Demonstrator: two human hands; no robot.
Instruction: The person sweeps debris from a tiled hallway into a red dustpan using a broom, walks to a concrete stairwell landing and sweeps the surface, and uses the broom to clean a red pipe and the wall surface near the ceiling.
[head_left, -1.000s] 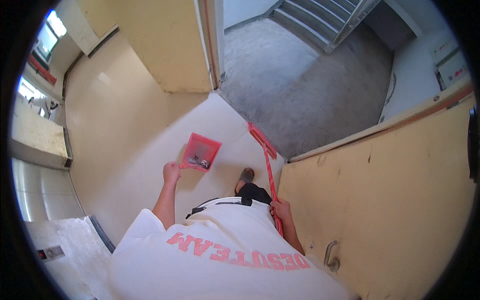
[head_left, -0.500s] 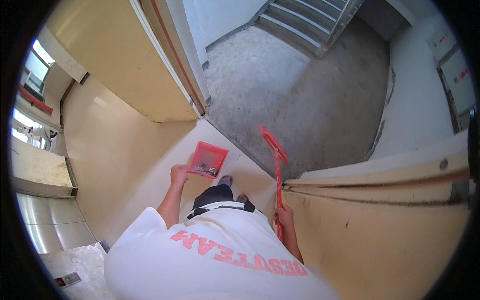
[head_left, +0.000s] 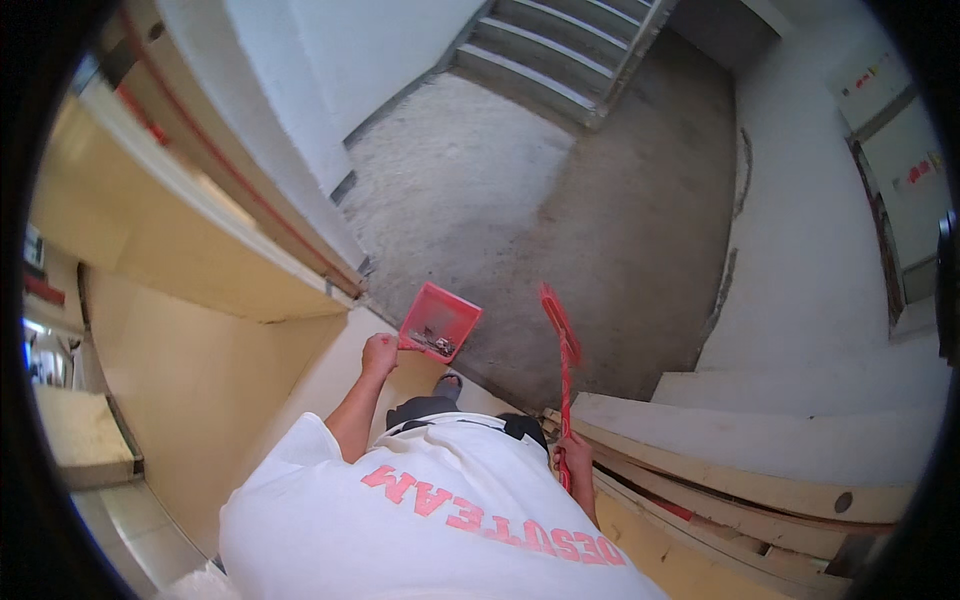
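1. Dustpan (head_left: 445, 312), pinkish red and squarish, lies near the view's centre, slightly toward 8 o'clock, seen against the doorway's edge; whether it touches the floor I cannot tell.
2. Loose debris (head_left: 434, 342), dark and silvery, sits inside it, gathered along its 6 o'clock side (the bits are too small to name).
3. The left hand (head_left: 380, 353), at 8 o'clock, is closed around the dustpan's short handle.
4. The right hand (head_left: 574, 453), at 5 o'clock, is wrapped round the shaft of a red long-handled broom (head_left: 566, 392).
5. The broom's head points toward 12 o'clock and shows against the grey concrete floor (head_left: 640, 210), apart from the dustpan on its 3 o'clock side (contact with the ground is unclear).
6. One sandalled foot (head_left: 449, 384) shows toward 6 o'clock, below the dustpan, beyond the white T-shirt (head_left: 430, 540) with pink lettering.
7. Concrete stairs (head_left: 545, 50) rise between 12 and 1 o'clock; a cream door (head_left: 180, 230) stands between 9 and 10.
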